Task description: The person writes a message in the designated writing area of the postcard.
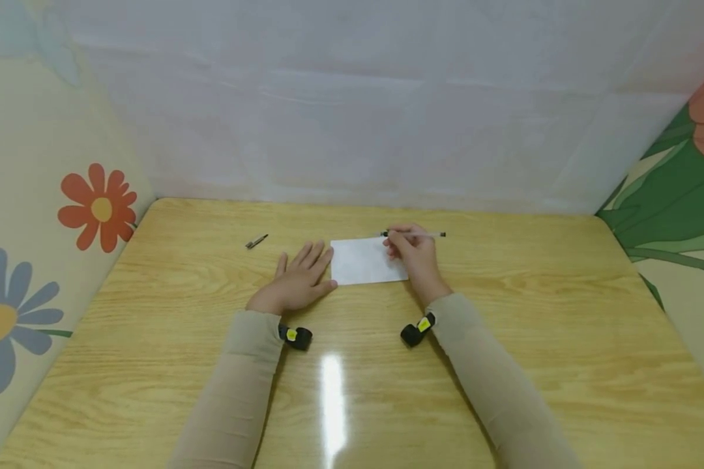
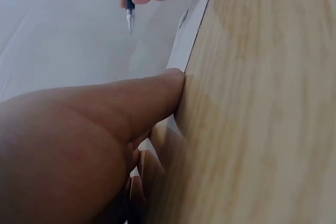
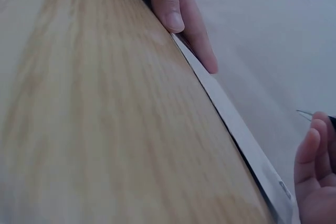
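A white sheet of paper (image 1: 360, 262) lies on the wooden table. My left hand (image 1: 296, 280) is spread flat at its left edge, with the thumb and fingertips touching that edge. Over the paper's right part, my right hand (image 1: 413, 257) pinches a pen (image 1: 431, 234) with a clear barrel and black grip. In the left wrist view the metal pen tip (image 2: 130, 23) points down and stands apart from the paper. A small dark mark (image 3: 284, 189) shows on the paper beside the right hand in the right wrist view.
A pen cap (image 1: 257, 241) lies on the table (image 1: 352, 391) to the left, beyond the left hand. A white sheet (image 1: 352, 130) hangs behind the table's far edge. Flower-painted walls (image 1: 17, 195) flank both sides.
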Demonstrator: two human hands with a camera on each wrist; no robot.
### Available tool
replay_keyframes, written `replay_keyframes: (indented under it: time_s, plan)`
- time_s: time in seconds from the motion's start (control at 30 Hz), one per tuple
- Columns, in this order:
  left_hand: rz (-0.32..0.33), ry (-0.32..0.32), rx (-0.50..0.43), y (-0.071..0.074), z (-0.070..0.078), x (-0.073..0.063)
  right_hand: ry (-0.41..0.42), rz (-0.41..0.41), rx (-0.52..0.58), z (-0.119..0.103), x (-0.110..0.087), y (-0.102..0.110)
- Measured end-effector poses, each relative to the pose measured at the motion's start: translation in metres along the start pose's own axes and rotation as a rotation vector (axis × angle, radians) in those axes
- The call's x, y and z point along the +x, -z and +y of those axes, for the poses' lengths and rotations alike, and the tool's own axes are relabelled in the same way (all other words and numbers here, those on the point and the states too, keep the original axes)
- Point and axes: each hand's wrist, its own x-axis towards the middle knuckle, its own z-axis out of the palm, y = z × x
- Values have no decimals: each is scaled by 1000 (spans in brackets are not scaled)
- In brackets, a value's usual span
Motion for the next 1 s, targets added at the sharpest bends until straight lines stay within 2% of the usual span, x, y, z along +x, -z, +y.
replay_keyframes:
  time_s: [0.17,0.47,1.0]
  plan:
    - [7,-5,-6,0,-1,2,32,5,-59,0,8,-11]
    - [21,3,-6,1,0,1,42,21,-41,4,16,-33]
    - [3,1,-2,0,-2,2,5,16,-85,15,19,-58]
